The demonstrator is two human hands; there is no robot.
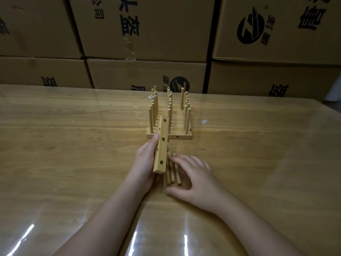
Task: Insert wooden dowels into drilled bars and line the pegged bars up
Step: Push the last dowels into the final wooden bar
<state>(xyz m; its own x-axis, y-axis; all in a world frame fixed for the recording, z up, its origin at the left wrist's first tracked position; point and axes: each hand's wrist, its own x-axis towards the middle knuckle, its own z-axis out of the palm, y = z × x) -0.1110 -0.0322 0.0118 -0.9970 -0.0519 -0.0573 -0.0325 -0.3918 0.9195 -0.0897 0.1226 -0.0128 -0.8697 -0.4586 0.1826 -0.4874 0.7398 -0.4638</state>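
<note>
Dowels (173, 175) are lying loose on the table (73, 145), three or so side by side, between my two hands and just right of the bar (161, 146) I am holding. My left hand (145, 163) is gripping that bar from its left side, thumb along the near edge and the fingers wrapped behind it. It is lifted at its far end and leaning away from me. Its drilled face is turned to the right, and I am counting three empty holes on it. My right hand (193, 174) is hovering over the dowels with fingers (181, 159) spread wide and thumb out toward me. They are slightly blurred, and I am seeing no dowel pinched in them.

Pegged bars (181, 135) are standing in a row just beyond the raised bar, pegs upright, packed close together.

I am judging the step in hand to be picking up a dowel for this bar. No peg is fitted to it yet.

For the next move I am expecting to need:
- the right fingers to close on one dowel
- its end brought square to a hole
- the left hand steadying the bar against the push
</note>
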